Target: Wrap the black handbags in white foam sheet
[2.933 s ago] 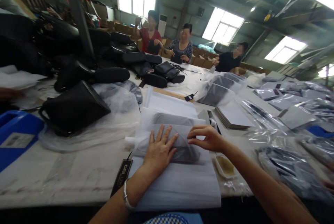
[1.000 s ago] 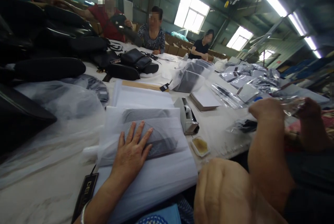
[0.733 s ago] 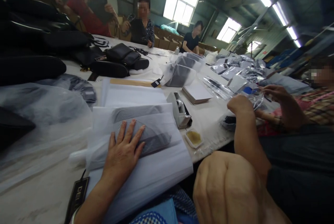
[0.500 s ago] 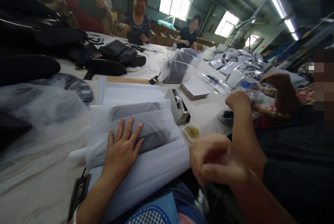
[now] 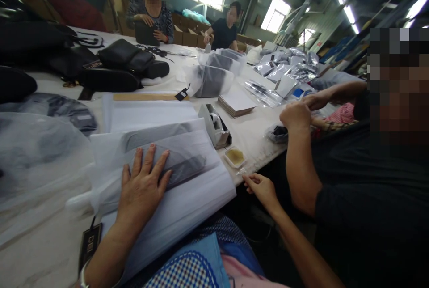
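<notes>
My left hand (image 5: 142, 189) lies flat, fingers spread, on a dark flat item (image 5: 187, 163) that shows through white tissue paper (image 5: 204, 194) folded over it. From under the paper's near left side, a black hang tag (image 5: 90, 244) with gold lettering sticks out. At the table's front edge my right hand (image 5: 264, 190) has its thumb and fingertips drawn together; what they hold, if anything, is too small to name. A shiny clear scrap (image 5: 241, 171) lies by those fingertips, just below a small white dish with a yellowish pad (image 5: 235, 157). Behind the dish stands a grey tape dispenser (image 5: 214, 126).
Black bags (image 5: 117, 66) are heaped at the left behind crumpled clear plastic (image 5: 40, 154). A stack of white cards (image 5: 237, 102) and tissue-wrapped dark pieces (image 5: 214, 80) stand farther back. At my right a co-worker's arm (image 5: 301, 163) reaches over the table; other people work across it.
My right hand has moved away from me to the table edge near the dish; the clear strip that hung below it no longer shows there. My left hand stays on the wrapped item. The view has turned right.
</notes>
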The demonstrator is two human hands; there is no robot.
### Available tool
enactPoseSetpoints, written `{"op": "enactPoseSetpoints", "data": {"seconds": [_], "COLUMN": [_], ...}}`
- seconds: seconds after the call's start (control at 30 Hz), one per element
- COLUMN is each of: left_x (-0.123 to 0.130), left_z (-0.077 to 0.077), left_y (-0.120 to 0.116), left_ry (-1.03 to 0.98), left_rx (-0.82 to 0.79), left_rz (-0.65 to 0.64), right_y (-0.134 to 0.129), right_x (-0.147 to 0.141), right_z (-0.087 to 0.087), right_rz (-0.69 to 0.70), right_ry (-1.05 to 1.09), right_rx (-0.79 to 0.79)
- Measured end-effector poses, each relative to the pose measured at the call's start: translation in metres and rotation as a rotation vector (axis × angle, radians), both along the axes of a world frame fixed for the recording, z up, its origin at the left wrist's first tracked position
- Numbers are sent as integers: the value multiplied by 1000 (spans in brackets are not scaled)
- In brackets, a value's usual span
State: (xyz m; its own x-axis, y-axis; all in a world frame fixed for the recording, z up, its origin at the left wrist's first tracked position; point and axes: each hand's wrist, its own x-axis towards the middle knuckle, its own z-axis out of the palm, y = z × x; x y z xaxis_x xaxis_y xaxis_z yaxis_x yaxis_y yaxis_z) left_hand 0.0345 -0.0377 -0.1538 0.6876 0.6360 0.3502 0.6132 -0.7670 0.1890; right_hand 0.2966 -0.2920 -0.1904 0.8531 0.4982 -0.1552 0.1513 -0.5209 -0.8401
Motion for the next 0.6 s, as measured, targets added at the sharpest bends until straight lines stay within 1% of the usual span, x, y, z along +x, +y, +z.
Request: {"op": "enactPoseSetpoints", "data": {"seconds": [0.07, 0.17, 0.23, 0.27, 0.3, 0.4, 0.47, 0.53, 0.6], "left_x": [0, 0, 0, 0, 0, 0, 0, 1, 0], "left_z": [1, 1, 1, 1, 1, 1, 1, 0, -1], "left_y": [0, -1, -1, -1, -1, -1, -1, 0, 0], "left_ry": [13, 35, 42, 43, 42, 44, 46, 47, 46], "left_rx": [-1, -2, -2, -1, 0, 4, 8, 18, 37], "left_rz": [-2, 11, 15, 14, 12, 5, 10, 20, 25], "right_y": [0, -4, -12, -17, -22, -28, -18, 6, 40], "right_x": [3, 9, 10, 8, 6, -8, -15, -15, -4], "right_z": [-9, -15, -16, -15, -12, 7, 26, 45, 59], "right_rz": [-34, -50, -36, -29, -31, -60, -45, 15, 96], "right_ry": [19, 110, 185, 192, 150, -168, -354, -448, -564], "right_rx": [-69, -246, -324, -338, -336, -241, -121, 2, 95]}}
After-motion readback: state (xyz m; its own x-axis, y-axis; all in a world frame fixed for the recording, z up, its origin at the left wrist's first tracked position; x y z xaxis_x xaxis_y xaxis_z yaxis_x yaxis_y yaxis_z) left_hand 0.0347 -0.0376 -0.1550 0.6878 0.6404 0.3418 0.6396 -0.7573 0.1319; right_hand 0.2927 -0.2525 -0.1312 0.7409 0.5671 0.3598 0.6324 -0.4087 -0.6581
